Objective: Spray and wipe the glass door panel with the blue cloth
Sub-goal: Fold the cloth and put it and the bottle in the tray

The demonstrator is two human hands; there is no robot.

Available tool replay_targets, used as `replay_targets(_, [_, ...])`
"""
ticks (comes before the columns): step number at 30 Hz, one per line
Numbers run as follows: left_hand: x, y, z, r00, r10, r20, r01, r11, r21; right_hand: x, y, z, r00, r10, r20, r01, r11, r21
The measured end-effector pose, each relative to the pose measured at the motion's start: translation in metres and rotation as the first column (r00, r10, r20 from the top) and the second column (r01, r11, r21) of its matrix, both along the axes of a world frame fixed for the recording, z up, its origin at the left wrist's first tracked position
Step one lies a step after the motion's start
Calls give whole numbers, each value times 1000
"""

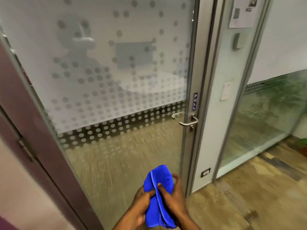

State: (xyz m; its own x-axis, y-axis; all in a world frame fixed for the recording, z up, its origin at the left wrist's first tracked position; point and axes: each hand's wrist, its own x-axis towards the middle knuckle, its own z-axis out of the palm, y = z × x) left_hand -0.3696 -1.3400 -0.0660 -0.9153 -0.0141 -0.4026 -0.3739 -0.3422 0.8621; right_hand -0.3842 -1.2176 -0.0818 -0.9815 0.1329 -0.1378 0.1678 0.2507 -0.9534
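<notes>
blue cloth folded, between both hands | left hand, right hand clasp it | cloths: 1 | glass door panel: 1, ahead

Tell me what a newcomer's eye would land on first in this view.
The bright blue cloth at bottom centre, folded and held by both the left hand and right hand. Behind it stands the glass door panel, frosted with a dot pattern, and at its right edge a metal lever handle.
</notes>
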Motion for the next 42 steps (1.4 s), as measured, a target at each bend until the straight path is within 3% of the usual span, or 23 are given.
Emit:
replay_targets(4, [16,28,-24,995,-95,-5,95,995,-42,49,35,-8,965,-263,-8,263,963,66])
replay_targets(8, [37,71,-34,958,-286,-16,283,953,-103,96,72,-18,929,-347,128,341,938,70])
replay_targets(11, [51,105,-32,913,-406,-30,400,910,-111,124,107,-26,901,-366,232,399,910,-116])
replay_targets(15, [61,139,-24,869,-492,-51,475,860,-187,150,154,-31,852,-421,311,522,729,-442])
replay_targets(18, [66,165,-15,844,-531,-76,502,832,-237,167,197,-34,834,-449,321,552,700,-454])
replay_targets(29, [119,328,4,775,-630,-48,592,751,-294,270,385,-41,850,-509,139,527,807,-267])
replay_targets(35, [153,422,-4,747,-664,31,646,714,-272,340,466,-20,801,-576,162,583,692,-426])
replay_targets(42, [190,517,-4,649,-759,61,736,606,-302,399,537,-12,750,-633,191,634,606,-481])
